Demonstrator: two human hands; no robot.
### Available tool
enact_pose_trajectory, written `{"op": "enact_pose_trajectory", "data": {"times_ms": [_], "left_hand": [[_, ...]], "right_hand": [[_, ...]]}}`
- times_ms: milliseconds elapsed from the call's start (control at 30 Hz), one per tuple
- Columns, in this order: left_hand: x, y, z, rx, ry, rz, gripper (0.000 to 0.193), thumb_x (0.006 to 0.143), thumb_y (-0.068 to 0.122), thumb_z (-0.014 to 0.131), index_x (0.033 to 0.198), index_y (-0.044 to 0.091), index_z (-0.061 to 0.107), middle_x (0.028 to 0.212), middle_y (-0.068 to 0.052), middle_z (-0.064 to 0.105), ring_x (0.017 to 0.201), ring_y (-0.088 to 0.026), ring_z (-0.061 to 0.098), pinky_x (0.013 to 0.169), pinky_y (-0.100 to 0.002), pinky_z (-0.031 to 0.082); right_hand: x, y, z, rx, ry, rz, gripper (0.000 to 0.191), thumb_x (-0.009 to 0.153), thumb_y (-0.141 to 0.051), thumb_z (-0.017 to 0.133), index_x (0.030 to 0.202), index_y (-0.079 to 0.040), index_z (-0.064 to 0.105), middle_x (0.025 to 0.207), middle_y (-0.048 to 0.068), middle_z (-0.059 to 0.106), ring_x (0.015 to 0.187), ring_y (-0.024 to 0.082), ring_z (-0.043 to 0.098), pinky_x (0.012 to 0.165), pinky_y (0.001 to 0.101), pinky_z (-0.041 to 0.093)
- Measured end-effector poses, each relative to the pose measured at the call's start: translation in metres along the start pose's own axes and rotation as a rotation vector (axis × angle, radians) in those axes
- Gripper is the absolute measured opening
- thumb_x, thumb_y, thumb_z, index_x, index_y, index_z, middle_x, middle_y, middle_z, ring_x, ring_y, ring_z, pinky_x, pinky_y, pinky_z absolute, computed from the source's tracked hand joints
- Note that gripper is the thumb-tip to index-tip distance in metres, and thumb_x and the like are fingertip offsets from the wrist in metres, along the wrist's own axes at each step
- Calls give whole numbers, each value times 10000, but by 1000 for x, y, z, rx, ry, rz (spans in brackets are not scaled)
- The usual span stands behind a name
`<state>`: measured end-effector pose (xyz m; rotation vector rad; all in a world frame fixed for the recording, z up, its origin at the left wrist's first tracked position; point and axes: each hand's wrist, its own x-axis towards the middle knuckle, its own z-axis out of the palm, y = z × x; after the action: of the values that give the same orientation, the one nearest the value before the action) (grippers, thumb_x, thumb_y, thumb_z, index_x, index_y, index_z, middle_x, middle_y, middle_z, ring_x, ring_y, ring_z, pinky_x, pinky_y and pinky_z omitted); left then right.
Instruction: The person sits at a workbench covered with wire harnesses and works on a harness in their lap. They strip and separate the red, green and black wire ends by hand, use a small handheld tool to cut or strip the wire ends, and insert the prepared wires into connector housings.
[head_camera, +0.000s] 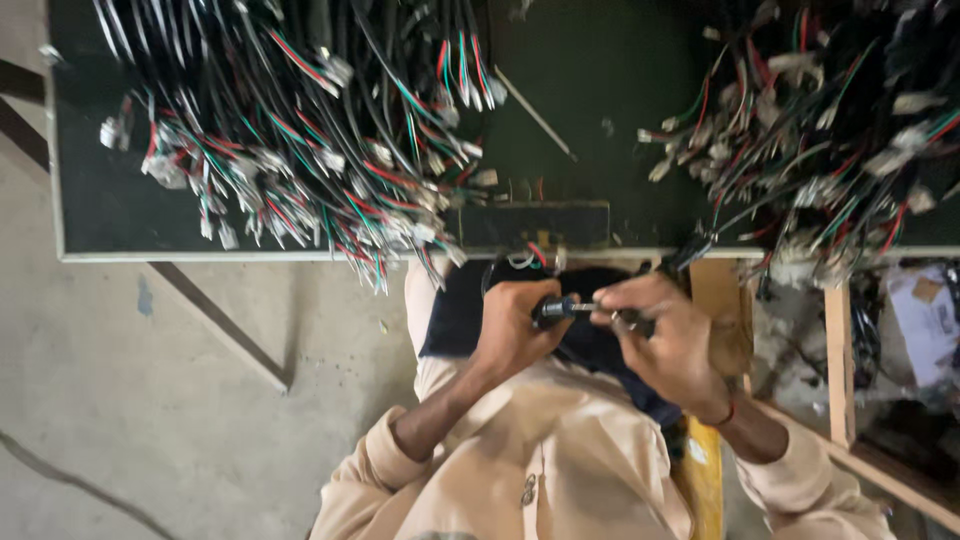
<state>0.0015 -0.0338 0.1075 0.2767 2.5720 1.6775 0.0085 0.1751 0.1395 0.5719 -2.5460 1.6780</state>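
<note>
**Both hands on a small tool below the worktop edge**

Here, head view: left hand (512, 325) is wrapped tight around a dark-handled tool (556, 310), held over the lap just below the worktop (600, 90) edge. Right hand (668, 340) pinches the tool's metal tip end, fingers (622, 297) curled in; whatever is at the tip is too blurred to tell. Wire bundles with white connectors lie on the worktop: left pile (300, 130), right pile (820, 130).

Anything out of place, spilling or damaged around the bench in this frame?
Yes, mildly. The left wire pile spills over the table edge, with some ends dangling. The right wire pile also overhangs near the wooden frame. Both hands, left hand and right hand, grip a small dark tool; blur hides any damage.
</note>
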Motion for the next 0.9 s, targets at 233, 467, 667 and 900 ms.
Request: {"op": "enact_pose_trajectory", "data": {"times_ms": [233,467,667,900], "left_hand": [[-5,-15,3,63,-39,151,183,735,153,768,771,71,609,685,-134,619,663,-359,647,563,-437,484],[-7,-5,24,362,61,113,236,750,120,773,933,96,626,793,-92,665,755,-328,699,667,-464,529],[-46,47,-33,-225,-227,209,417,925,144,726,1217,-12,473,1124,-155,656,971,-353,701,818,-389,555],[-33,48,-147,-562,435,-253,557,949,144,757,1435,41,504,1044,-101,706,819,-204,718,702,-351,599]], "right_hand": [[14,-8,-6,-136,-299,-130,297,818,36,723,1069,-26,578,993,113,689,911,304,730,776,351,590],[7,9,10,13,-100,575,181,954,-138,724,1008,-7,612,799,93,679,681,269,651,587,359,519],[17,2,11,677,-203,331,317,1118,-372,550,1262,-92,588,1069,66,625,956,158,570,857,287,424],[19,-45,143,243,-568,-234,530,996,-37,671,1494,23,501,1030,185,689,936,361,694,848,406,544]]}}
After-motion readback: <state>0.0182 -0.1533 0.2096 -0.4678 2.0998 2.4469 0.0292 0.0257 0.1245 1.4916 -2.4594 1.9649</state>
